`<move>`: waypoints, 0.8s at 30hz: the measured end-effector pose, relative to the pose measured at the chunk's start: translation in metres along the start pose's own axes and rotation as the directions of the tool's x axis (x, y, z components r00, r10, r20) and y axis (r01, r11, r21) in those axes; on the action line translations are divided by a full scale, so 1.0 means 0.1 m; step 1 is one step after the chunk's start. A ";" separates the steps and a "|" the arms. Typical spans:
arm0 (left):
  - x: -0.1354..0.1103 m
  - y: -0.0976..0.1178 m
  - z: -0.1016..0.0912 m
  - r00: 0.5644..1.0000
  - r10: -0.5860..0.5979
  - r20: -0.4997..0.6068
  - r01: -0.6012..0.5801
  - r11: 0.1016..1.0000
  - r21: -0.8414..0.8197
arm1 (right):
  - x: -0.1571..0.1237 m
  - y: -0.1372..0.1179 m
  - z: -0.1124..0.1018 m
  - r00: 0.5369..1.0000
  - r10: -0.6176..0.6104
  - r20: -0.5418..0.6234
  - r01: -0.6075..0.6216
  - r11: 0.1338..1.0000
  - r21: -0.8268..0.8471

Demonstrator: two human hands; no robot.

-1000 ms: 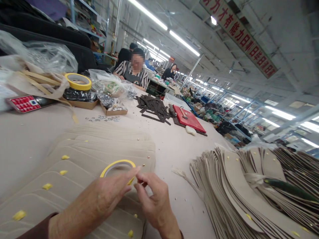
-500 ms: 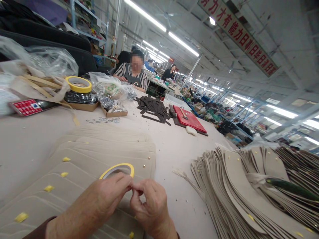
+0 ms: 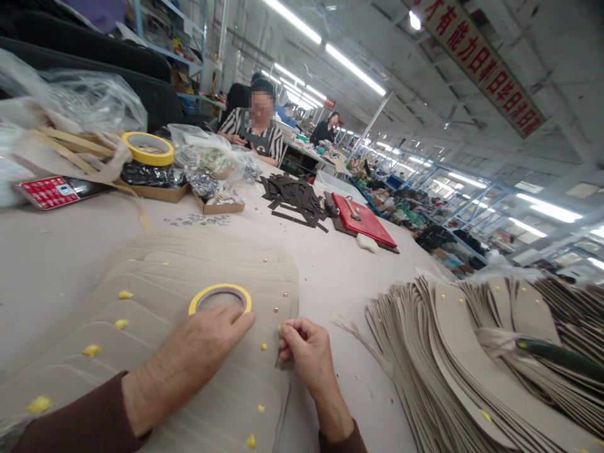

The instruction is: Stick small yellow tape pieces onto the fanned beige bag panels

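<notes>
Beige fabric-like panels point(image 3: 165, 371) lie overlapped in a fanned stack in front of me, with small metal studs and yellow tape bits point(image 3: 92, 350) on them. My left hand point(image 3: 201, 346) is over the stack, its fingers closed on the near side of a roll of yellow tape point(image 3: 221, 288). At the stack's right edge, my right hand point(image 3: 306, 352) pinches with thumb and fingers. A tiny bit of yellow tape point(image 3: 280, 328) shows at its fingertips, which are against the panel edge; the rest of the pinch is hidden.
On the right lies a big bundle of similar strips point(image 3: 425, 352) with a dark green item point(image 3: 557, 357) on it. Farther back are dark strips point(image 3: 297, 198), a red pad point(image 3: 363, 220), boxes of small metal parts point(image 3: 219, 204) and another tape roll point(image 3: 148, 148). A person point(image 3: 255, 126) sits opposite.
My hands, which were together at the tape roll, have parted. The right hand has moved right to the panels' edge with a bit of tape. The left stays with the roll.
</notes>
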State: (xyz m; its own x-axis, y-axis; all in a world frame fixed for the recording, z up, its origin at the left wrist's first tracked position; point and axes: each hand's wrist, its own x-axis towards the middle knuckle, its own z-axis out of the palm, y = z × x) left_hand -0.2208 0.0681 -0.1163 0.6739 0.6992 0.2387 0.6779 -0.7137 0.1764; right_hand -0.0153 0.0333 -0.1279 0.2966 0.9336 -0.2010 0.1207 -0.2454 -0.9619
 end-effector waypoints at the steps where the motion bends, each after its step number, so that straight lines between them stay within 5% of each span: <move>1: 0.02 -0.04 0.03 0.999 -0.002 0.039 0.001 1.000 0.022 | 0.02 0.03 -0.01 1.000 0.013 0.014 -0.013 1.000 0.002; 16: -0.13 -0.12 0.21 0.998 0.020 0.063 -0.008 0.984 -0.178 | -0.02 0.07 -0.11 0.971 0.151 0.182 -0.139 0.987 -0.080; 24: -0.14 -0.07 0.17 0.997 0.047 0.059 -0.037 0.986 -0.162 | -0.17 -0.07 -0.01 0.974 -0.054 0.222 0.162 0.848 -0.505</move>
State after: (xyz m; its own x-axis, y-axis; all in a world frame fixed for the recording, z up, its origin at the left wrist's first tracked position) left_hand -0.2300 0.0640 -0.1375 0.7216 0.6658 0.1897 0.5958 -0.7368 0.3198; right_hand -0.0199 0.0190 -0.1180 0.0722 0.9801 -0.1847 0.6286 -0.1885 -0.7546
